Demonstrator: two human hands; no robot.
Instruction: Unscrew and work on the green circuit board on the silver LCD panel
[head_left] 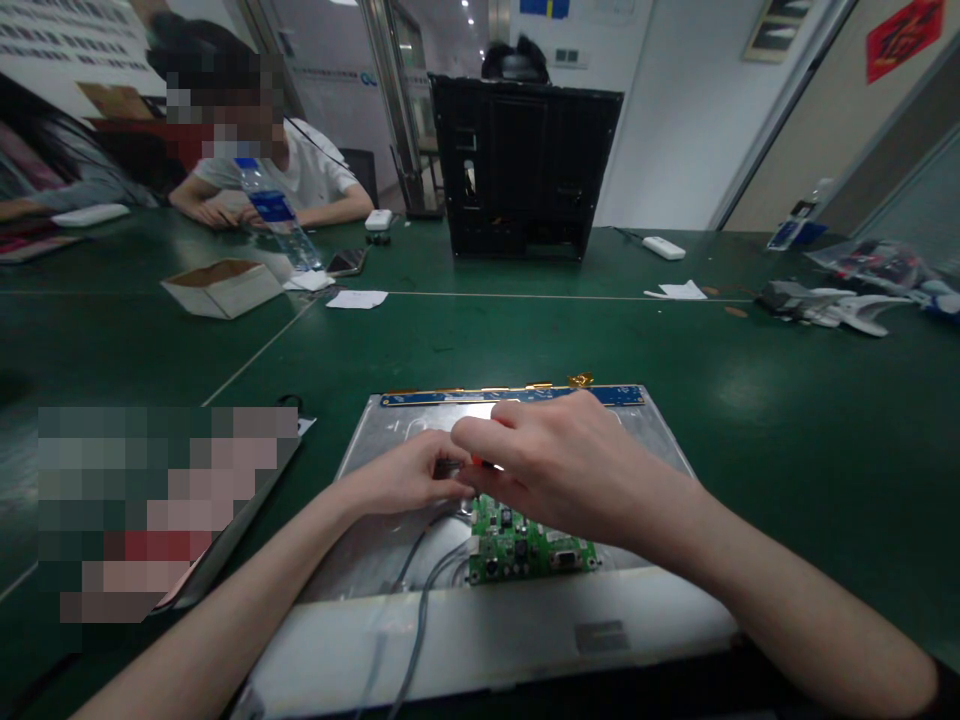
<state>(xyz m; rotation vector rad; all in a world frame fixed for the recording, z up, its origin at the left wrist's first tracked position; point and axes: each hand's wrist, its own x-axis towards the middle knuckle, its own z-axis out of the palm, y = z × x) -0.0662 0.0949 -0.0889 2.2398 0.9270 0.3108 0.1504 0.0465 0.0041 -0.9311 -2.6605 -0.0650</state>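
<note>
In front of me a flat metal panel (360, 560) lies on the table, with a green circuit board (517, 555) on its lower middle. Over the board's upper edge is my right hand (562, 455), its fingers closed in a pinch. A small orange-red bit (478, 460) shows by its fingertips; the rest of that thing is hidden. My left hand (409, 472) meets it from the left, thumb and fingers curled together at the board's upper left corner. What they pinch is too small to make out. Grey cables (425, 610) run from the board's left side toward me.
A blue strip board (517, 396) lines the panel's far edge. Farther back are an open carton (225, 288), a water bottle (281, 222) and an upright black screen housing (525, 170). A person (315, 165) sits across at left. A flat dark-edged item (247, 520) lies left of the panel.
</note>
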